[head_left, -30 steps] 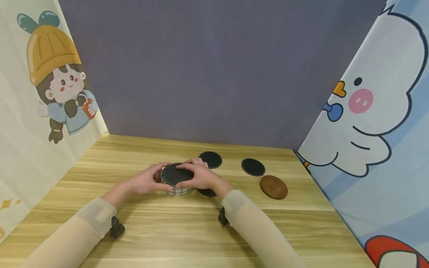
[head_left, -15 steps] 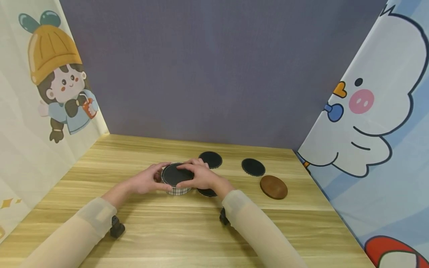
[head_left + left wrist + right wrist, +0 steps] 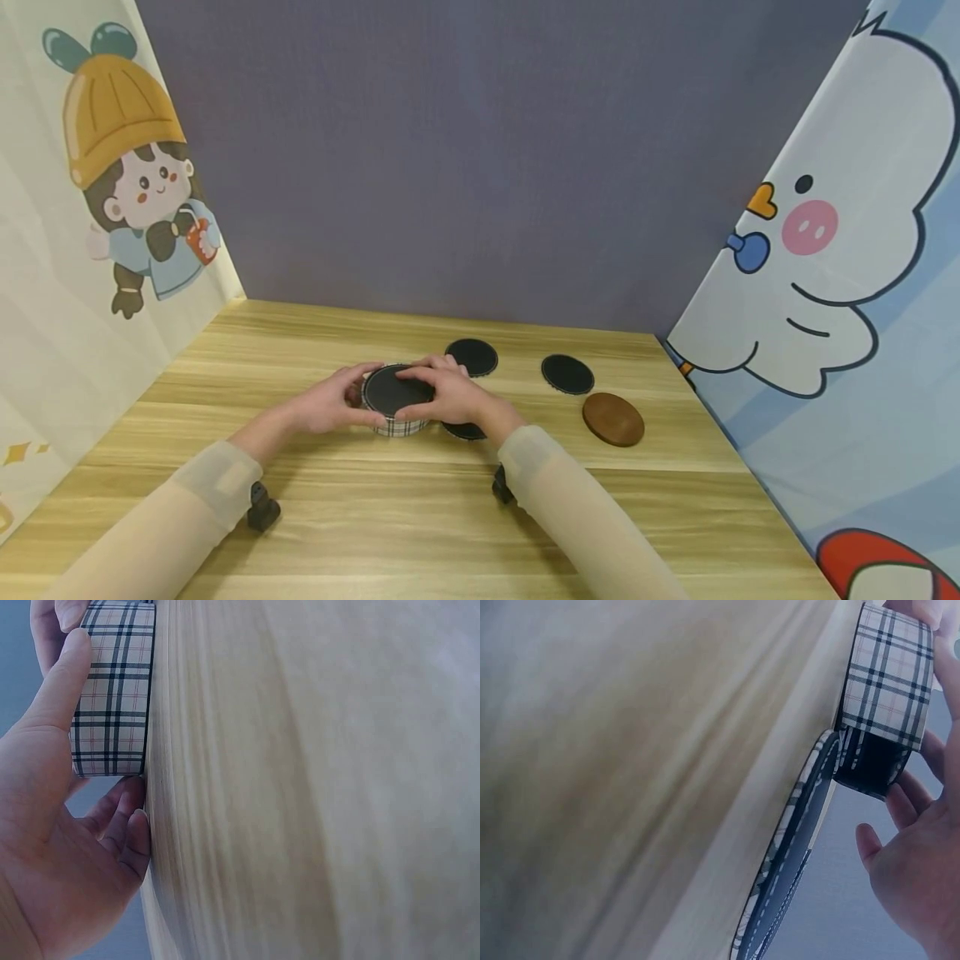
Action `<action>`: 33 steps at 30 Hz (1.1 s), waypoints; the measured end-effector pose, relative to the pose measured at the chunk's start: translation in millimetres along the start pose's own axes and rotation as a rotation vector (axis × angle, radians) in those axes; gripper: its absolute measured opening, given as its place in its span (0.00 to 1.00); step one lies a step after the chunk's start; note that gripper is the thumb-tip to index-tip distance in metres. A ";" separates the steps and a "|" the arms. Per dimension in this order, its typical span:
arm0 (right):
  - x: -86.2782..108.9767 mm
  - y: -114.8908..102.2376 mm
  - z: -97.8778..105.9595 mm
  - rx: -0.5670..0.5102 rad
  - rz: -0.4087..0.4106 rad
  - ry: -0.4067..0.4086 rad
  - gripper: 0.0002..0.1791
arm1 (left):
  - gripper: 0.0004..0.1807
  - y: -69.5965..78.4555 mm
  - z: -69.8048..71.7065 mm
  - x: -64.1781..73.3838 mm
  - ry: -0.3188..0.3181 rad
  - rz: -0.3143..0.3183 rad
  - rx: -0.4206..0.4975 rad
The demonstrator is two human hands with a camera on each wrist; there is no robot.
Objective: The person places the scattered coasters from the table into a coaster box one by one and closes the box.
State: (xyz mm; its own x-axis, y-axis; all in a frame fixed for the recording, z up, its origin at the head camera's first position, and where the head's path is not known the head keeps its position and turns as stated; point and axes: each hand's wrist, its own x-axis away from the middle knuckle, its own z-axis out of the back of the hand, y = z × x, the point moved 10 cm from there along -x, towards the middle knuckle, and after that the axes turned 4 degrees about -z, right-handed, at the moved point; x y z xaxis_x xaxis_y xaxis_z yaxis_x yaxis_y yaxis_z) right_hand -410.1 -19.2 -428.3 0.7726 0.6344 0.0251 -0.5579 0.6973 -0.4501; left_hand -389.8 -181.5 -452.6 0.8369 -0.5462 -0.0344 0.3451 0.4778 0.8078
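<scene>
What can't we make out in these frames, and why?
Head: right side of the plaid box, behind the right grip.
Head: part of the near black disc, behind that same grip.
Right wrist: plaid-edged disc, cut off by the bottom edge.
Right wrist: grain of the tabletop at left, blurred.

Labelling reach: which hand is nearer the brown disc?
Right. The right hand is left of the brown disc; the left hand is farther left, across the plaid holder.

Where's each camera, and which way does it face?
Head: on the head, facing forward and down at the table; both sleeves, left hand, right hand.
Left wrist: on that wrist, facing the round plaid holder; mainly left hand.
Right wrist: on that wrist, facing it too; mainly right hand.
Both wrist views share its plaid side.
</scene>
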 end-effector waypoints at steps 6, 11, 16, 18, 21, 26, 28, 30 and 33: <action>1.0 -1.2 0.5 0.013 0.006 0.000 0.37 | 0.58 4.1 0.1 1.2 0.002 -0.009 0.008; 1.7 -1.6 1.1 0.024 0.008 0.008 0.34 | 0.59 3.6 2.5 2.2 0.025 0.013 -0.027; 1.7 -1.1 0.6 0.019 0.011 -0.002 0.34 | 0.60 0.2 2.9 2.7 0.030 0.039 -0.036; 2.1 -0.2 1.5 0.011 0.012 -0.008 0.34 | 0.60 -0.5 2.9 2.5 0.031 0.043 -0.043; 4.2 2.7 3.8 -0.003 0.015 -0.013 0.33 | 0.61 -0.4 2.6 2.6 0.034 0.050 -0.043; 12.5 8.8 11.7 -0.038 0.033 -0.012 0.32 | 0.61 1.6 2.3 2.7 0.045 0.050 -0.043; 16.7 11.4 15.4 -0.051 0.043 -0.011 0.31 | 0.61 2.7 2.8 2.6 0.049 0.039 -0.045; 20.5 14.7 18.5 -0.060 0.052 -0.009 0.31 | 0.60 2.9 3.4 2.1 0.056 0.032 -0.039; 25.9 19.7 22.1 -0.083 0.066 -0.009 0.30 | 0.60 3.9 4.2 2.0 0.062 0.019 -0.029</action>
State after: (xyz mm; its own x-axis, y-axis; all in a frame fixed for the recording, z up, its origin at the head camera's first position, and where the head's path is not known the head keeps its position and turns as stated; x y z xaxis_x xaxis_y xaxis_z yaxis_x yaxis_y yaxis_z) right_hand -407.7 18.3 -416.8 0.7320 0.6813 0.0010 -0.5802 0.6242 -0.5233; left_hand -388.6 -183.6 -447.0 0.8679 -0.4935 -0.0565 0.3403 0.5078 0.7914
